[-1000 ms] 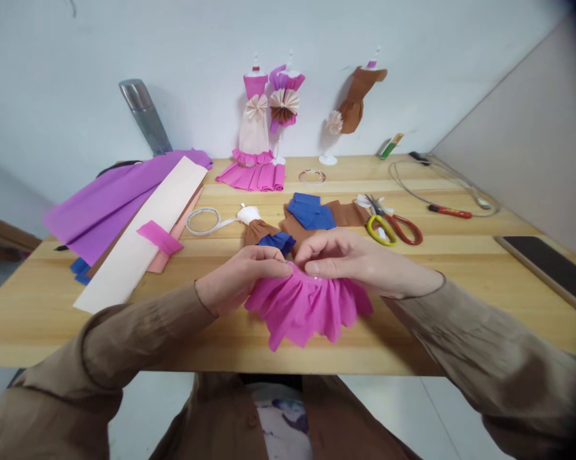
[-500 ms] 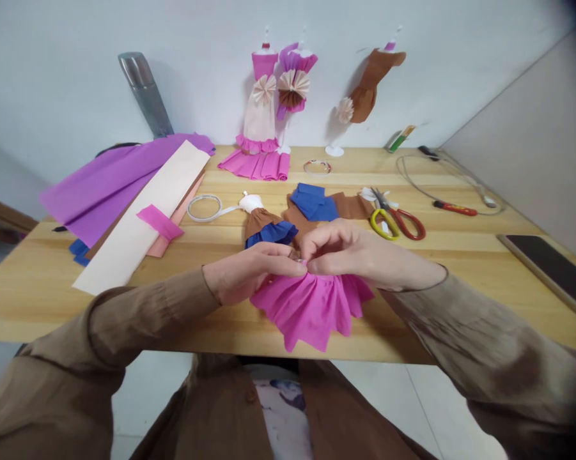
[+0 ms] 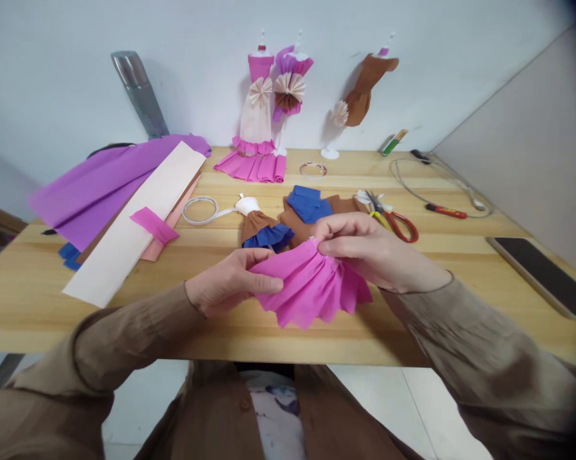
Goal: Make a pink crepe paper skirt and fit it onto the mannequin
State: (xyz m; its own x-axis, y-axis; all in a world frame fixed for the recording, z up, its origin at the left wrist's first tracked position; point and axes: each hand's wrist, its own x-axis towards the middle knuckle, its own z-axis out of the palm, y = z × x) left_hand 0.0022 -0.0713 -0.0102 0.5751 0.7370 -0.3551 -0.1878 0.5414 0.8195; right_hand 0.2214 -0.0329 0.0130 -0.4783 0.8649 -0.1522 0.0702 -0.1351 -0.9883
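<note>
A pleated pink crepe-paper skirt fans out between my hands above the table's front part. My left hand pinches its left edge, thumb on top. At the gathered upper edge, my right hand grips the pleats between thumb and fingers. Just beyond them stands a small white dress form wearing a brown and blue ruffled skirt. A roll of white tape lies left of it, its loose end reaching toward the form. Folded blue crepe paper rests on brown paper behind my right hand.
Scissors with yellow and red handles lie beyond my right hand. A phone is at the right, a cable behind it. Purple paper and a cream strip cover the left. Dressed forms stand along the wall.
My left hand has moved from the skirt's gathered top down to its left edge, spreading and lifting that side. My right hand still holds the gathered edge. The view has shifted slightly.
</note>
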